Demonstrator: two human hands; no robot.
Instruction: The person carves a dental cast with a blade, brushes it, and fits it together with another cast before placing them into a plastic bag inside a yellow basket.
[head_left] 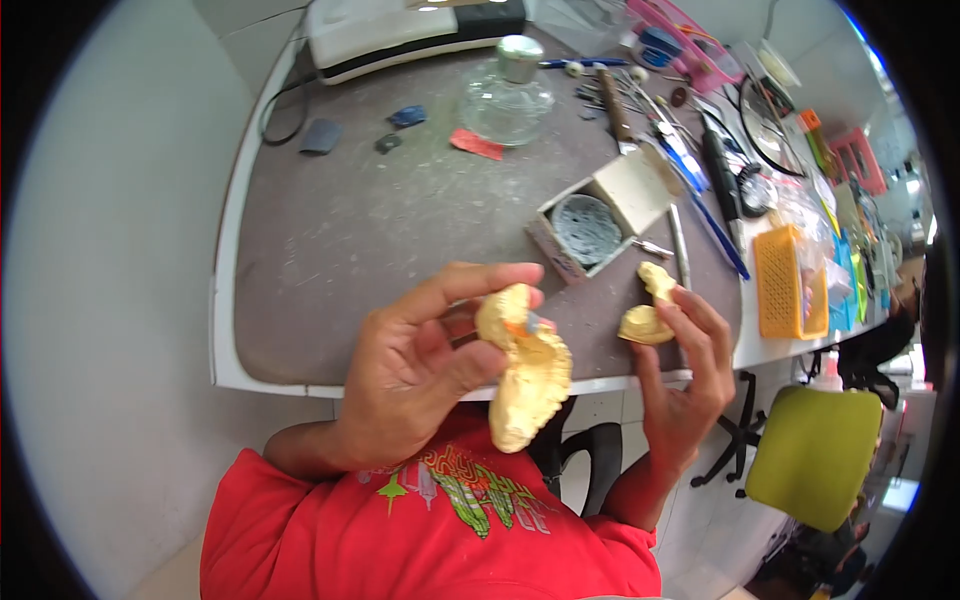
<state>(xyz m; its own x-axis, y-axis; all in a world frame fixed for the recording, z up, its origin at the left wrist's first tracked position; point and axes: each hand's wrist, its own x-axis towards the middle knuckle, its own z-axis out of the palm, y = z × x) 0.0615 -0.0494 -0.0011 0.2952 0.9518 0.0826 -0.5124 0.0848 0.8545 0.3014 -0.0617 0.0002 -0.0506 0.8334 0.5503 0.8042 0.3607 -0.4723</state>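
Note:
My left hand (410, 365) grips a pale yellow dental cast (535, 380) between thumb and fingers, held up in front of my red shirt near the table's front edge. A small orange mark and a bluish bit show near the cast's upper part. To the right, my right hand (690, 370) pinches a smaller yellow cast (648, 322) with a curved shape, just over the table's edge. Beyond the two hands, an open small box (570, 265) holds a round grey textured item (586, 230).
A glass jar (505, 105) with a metal lid stands at the back, beside a red scrap (476, 144) and blue pieces (408, 117). Tools (615, 110) lie at the back right, near a yellow basket (790, 285). A green chair (815, 455) stands at the right.

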